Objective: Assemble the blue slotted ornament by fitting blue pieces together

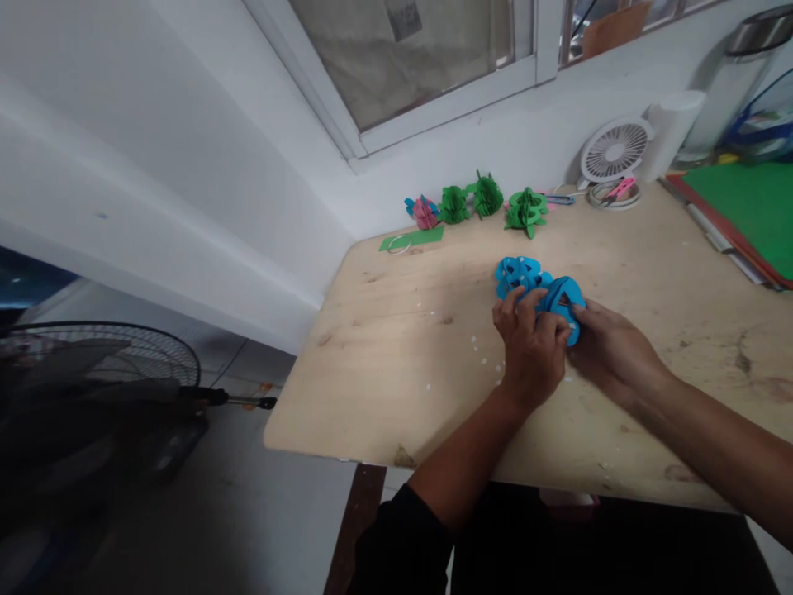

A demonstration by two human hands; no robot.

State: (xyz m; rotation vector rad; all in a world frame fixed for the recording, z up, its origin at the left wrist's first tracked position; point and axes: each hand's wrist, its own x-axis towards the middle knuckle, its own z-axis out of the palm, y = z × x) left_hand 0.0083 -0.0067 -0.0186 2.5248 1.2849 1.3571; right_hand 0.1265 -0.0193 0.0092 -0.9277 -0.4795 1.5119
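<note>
Over the right half of the wooden table, a blue cut-paper ornament [565, 296] made of looped, folded pieces is between my two hands. My left hand [529, 347] has its fingers curled onto the ornament's near side, the fingertips pressing on the paper. From the right, my right hand [610, 343] grips its edge, thumb on top and the other fingers hidden beneath. More blue paper loops [515, 271] extend just beyond my left fingers; whether they are joined to the held part I cannot tell.
Green paper ornaments [486, 197] and a pink-and-blue one [425, 213] line the wall side. A white ring [399, 244] lies on a green paper strip [427, 236]. Farther right are a small white fan [614, 150], pink clip [621, 188] and green sheets [743, 207]. Small white scraps dot the wooden table [372, 355].
</note>
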